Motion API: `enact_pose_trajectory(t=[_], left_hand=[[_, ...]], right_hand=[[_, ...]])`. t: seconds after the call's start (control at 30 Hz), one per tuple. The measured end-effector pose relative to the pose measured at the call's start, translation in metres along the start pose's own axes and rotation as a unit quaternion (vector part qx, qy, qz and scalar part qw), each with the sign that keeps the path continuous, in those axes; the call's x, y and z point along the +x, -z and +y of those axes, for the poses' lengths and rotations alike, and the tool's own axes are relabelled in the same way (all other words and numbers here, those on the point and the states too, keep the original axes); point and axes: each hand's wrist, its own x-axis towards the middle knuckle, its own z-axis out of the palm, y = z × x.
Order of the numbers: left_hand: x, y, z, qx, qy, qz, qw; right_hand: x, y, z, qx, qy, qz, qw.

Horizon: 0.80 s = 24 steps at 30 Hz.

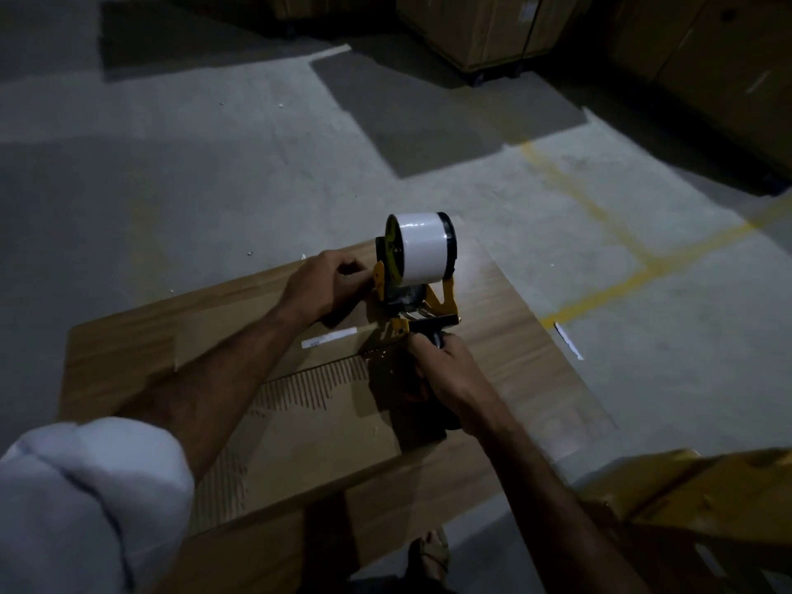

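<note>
The right hand (445,375) is wrapped tight round the black handle of the tape dispenser (422,312), whose nose is pressed down onto the cardboard sheet (300,422). The left hand (325,285) sits just left of the dispenser, fingers curled against its yellow frame. Whether they pinch the frame or a loose tape end I cannot tell. The white tape roll (422,246) on top of the dispenser looks nearly full.

The sheet lies on a flat wood-grain package (514,319), which runs out beyond the dispenser on every side. A white label (329,337) lies just left of the nose. Nearer the person than the dispenser are a pale sleeve (85,486) and a sandalled foot (428,550). Far behind it stand stacked cartons (471,32), and a yellow floor line (643,259) runs to its right.

I judge the taping barely begun – in this dim light no laid strip shows, so fixing the sheet down is still to do
</note>
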Motion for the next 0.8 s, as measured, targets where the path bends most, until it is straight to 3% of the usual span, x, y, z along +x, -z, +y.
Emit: enact_pose_trajectory(t=[0.2, 0.3, 0.4, 0.5, 0.63, 0.8], left_hand=[[-0.002, -0.005, -0.001, 0.016, 0.013, 0.020, 1.000], [-0.011, -0.005, 0.007, 0.029, -0.027, 0.041, 0.998], [-0.026, -0.006, 0.008, 0.096, -0.166, -0.047, 0.980], [-0.033, -0.003, -0.001, 0.191, -0.213, -0.111, 0.952], [-0.025, 0.006, -0.003, 0.174, -0.150, -0.070, 0.971], [-0.001, 0.019, -0.011, 0.118, 0.010, -0.038, 0.992]], right_hand=[[-0.037, 0.006, 0.016, 0.023, -0.004, -0.015, 1.000], [-0.063, 0.001, 0.030, 0.017, 0.009, 0.007, 1.000], [-0.074, -0.005, 0.047, -0.004, 0.022, 0.052, 0.998], [-0.077, -0.010, 0.055, -0.025, 0.018, 0.068, 0.997], [-0.054, -0.007, 0.035, -0.085, 0.040, 0.078, 0.992], [-0.018, 0.001, 0.005, -0.153, 0.036, 0.065, 0.985]])
